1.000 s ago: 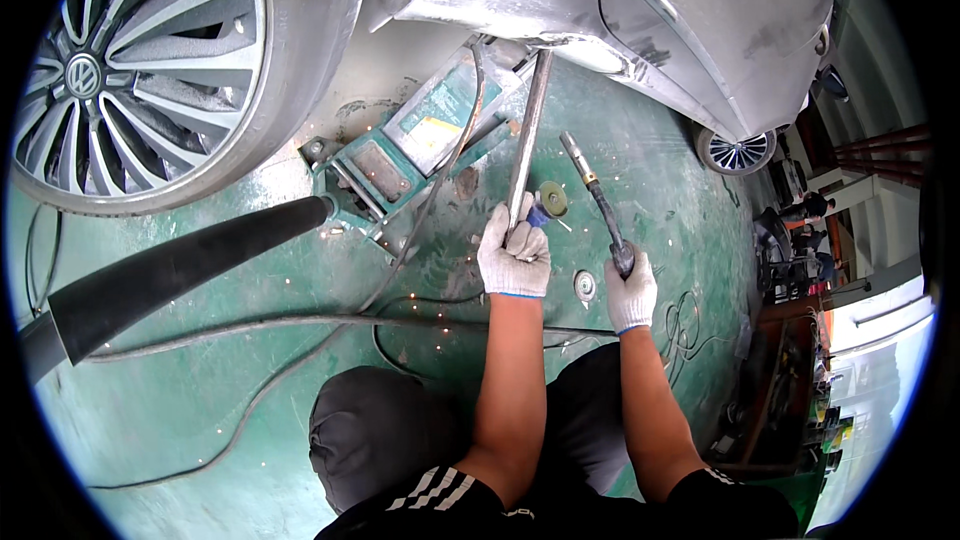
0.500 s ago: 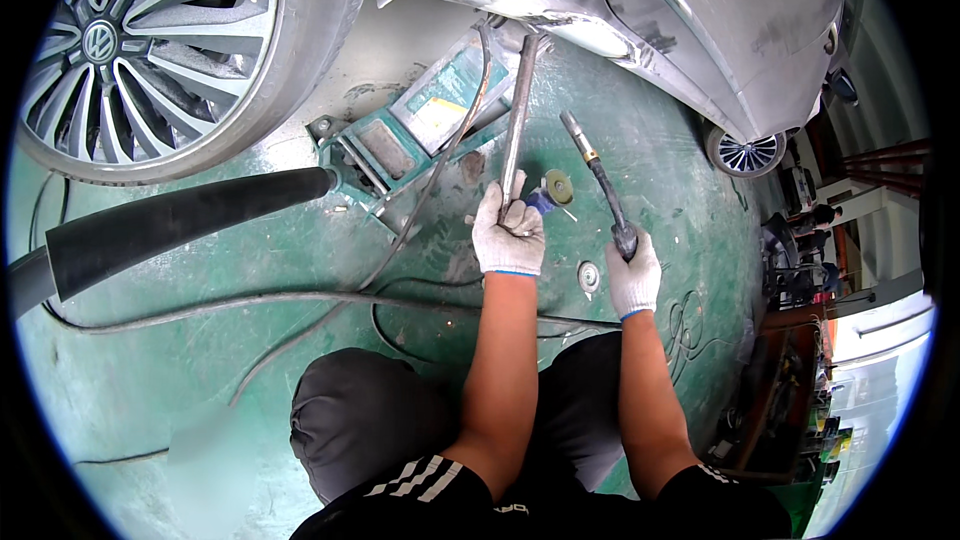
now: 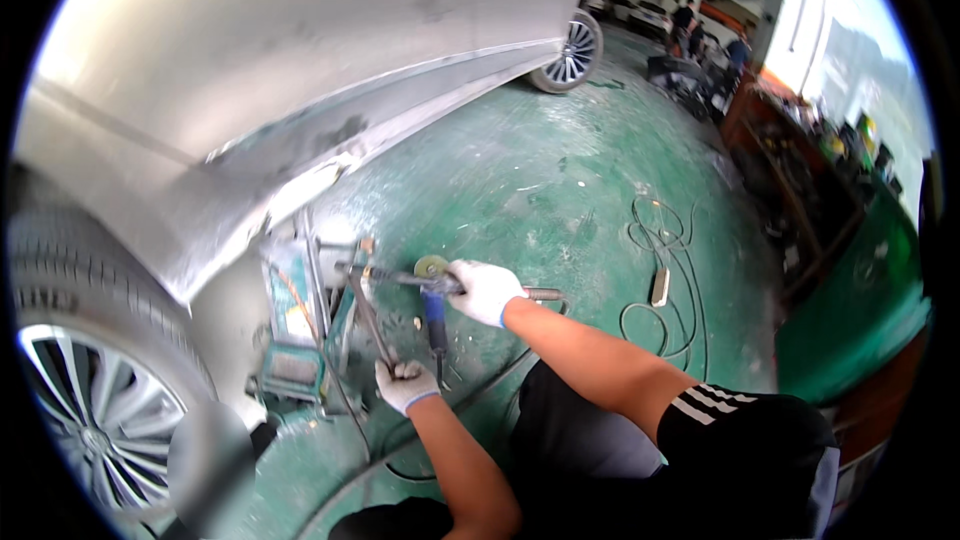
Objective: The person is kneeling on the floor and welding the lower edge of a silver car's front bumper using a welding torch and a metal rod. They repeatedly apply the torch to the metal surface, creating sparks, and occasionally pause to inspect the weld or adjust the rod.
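Note:
My left hand, in a white knit glove, is closed round the lower end of a grey metal bar that slants up and away. My right hand, gloved alike, grips a welding torch whose nozzle points left. In the picture the nozzle crosses the bar's far end; whether they touch I cannot tell. Between and behind the hands, a blue angle grinder with a yellowish disc lies on the floor. Left of the bar stands a green floor jack, close to the car's scraped sill.
The silver-grey car fills the far left, its near wheel at lower left. Cables lie coiled on the green floor at right. Beyond are a cluttered shelf, a green panel and distant people.
My view has swung to the right. The torch in my right hand has turned leftward and come across the bar's far end; the bar now tilts left in my left hand.

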Demonstrator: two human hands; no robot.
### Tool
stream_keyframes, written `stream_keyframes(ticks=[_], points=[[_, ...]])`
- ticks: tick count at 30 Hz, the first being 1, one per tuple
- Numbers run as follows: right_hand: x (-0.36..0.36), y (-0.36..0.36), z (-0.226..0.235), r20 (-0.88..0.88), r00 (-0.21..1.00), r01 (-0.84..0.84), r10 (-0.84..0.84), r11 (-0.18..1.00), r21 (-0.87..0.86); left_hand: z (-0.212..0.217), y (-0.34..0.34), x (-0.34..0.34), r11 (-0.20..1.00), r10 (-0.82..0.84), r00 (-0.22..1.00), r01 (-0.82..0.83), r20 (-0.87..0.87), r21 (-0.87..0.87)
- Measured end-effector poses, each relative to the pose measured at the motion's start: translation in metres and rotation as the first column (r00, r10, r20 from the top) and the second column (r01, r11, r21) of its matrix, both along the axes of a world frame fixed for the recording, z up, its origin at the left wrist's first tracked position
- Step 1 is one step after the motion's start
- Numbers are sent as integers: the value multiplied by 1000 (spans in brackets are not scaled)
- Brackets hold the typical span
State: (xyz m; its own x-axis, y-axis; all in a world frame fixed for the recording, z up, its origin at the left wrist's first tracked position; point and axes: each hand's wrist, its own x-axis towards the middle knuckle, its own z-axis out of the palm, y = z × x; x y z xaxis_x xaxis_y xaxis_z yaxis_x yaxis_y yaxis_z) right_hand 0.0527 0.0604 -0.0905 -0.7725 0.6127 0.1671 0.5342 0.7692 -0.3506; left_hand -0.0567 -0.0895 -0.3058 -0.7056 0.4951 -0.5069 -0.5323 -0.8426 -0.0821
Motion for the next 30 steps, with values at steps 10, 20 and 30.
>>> stream_keyframes(ticks=[10,20,30], points=[[4,15,-16,149,982,-76,112,970,-230,-58,-37,19,875,-49,996,77,70,-479],[10,1,7,64,973,-184,221,913,-365,-129,-76,13,609,-170,950,309,261,-730],[17,-1,13,87,957,-233,276,913,-336,-34,-19,-63,609,-340,940,231,14,-759]])
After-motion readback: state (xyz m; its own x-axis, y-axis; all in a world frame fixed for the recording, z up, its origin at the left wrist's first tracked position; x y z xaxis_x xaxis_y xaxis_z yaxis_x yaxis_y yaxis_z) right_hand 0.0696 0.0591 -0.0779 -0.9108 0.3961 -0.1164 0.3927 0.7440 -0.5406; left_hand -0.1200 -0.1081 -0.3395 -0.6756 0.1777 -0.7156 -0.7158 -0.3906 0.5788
